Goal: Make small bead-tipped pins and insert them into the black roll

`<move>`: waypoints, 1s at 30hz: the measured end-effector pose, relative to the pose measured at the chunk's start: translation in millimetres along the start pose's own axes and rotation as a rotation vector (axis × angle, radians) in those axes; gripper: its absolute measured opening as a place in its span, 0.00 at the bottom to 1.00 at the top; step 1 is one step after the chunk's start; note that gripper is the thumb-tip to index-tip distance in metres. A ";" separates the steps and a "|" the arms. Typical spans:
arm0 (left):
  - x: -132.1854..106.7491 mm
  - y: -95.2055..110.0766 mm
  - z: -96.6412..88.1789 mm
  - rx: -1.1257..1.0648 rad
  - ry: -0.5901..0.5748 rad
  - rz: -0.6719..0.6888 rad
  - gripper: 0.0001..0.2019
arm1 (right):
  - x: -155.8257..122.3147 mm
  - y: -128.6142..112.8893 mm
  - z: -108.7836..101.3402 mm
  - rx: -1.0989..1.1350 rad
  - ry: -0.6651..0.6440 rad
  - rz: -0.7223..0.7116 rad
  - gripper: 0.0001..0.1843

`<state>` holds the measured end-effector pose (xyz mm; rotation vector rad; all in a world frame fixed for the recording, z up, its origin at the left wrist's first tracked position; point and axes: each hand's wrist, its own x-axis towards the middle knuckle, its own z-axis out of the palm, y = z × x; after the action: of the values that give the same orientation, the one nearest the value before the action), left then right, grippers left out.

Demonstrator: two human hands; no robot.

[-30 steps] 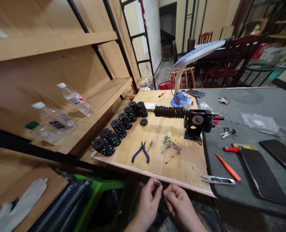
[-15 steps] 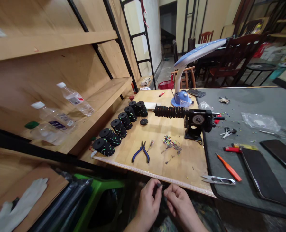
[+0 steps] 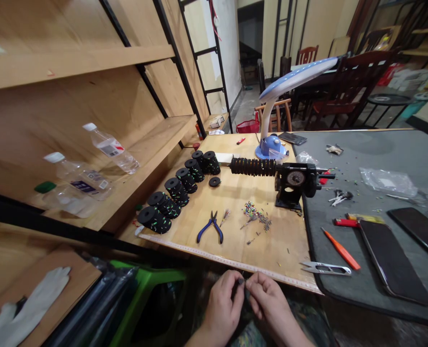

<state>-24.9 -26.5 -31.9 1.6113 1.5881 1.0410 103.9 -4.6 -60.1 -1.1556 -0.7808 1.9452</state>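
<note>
Wooden tabletop, chairs beyond; left grip pinching dark bit (right grip unclear)

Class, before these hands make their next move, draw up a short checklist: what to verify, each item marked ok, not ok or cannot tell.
1. Left hand grips its small dark piece: ok, it shows in the pinch.
2. Right hand holds something: cannot tell; its pinch hides any contents.
3. Pliers free to pick up: ok, lying open on the wooden tabletop.
4. Small coloured bits kept in one pile: not ok; some also dot the grey mat.
5. Lamp switched on: cannot tell; its underside is out of sight.
</note>
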 end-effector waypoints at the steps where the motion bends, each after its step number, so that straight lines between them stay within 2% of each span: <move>1: 0.1 0.4 -0.5 0.000 -0.014 0.005 0.05 | 0.5 -1.1 -0.3 -0.011 -0.008 0.000 0.24; 6: 0.6 1.7 -1.7 -0.003 -0.077 0.003 0.07 | 2.0 -4.8 -2.2 -0.066 -0.031 -0.048 0.25; 11: 1.4 2.1 0.0 -0.085 -0.062 -0.049 0.07 | 2.5 -5.7 -3.1 -0.052 -0.011 -0.072 0.25; 21: 2.3 -4.5 6.9 -0.181 -0.104 -0.156 0.04 | 5.6 -4.7 -7.7 -0.009 0.046 -0.084 0.25; 30: 1.2 -6.0 8.3 -0.215 -0.094 -0.185 0.04 | 5.3 -0.9 -4.3 -0.062 0.033 -0.189 0.24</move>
<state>-20.7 -24.1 -41.0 1.3243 1.4776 0.9861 106.3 0.8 -63.6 -1.1053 -0.9047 1.7535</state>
